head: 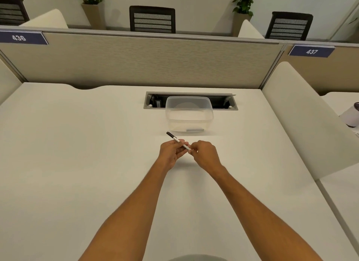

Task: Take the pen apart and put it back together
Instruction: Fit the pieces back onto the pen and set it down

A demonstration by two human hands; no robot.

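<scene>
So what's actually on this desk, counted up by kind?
Pens: 1, the pen, held by the left hand and the right hand
Clear plastic containers: 1, the container
Total: 2

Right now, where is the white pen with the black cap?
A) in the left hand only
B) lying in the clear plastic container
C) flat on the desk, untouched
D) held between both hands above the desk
D: the white pen with the black cap is held by the left hand at mid-barrel and the right hand at its near end, in front of the clear plastic container.
</scene>
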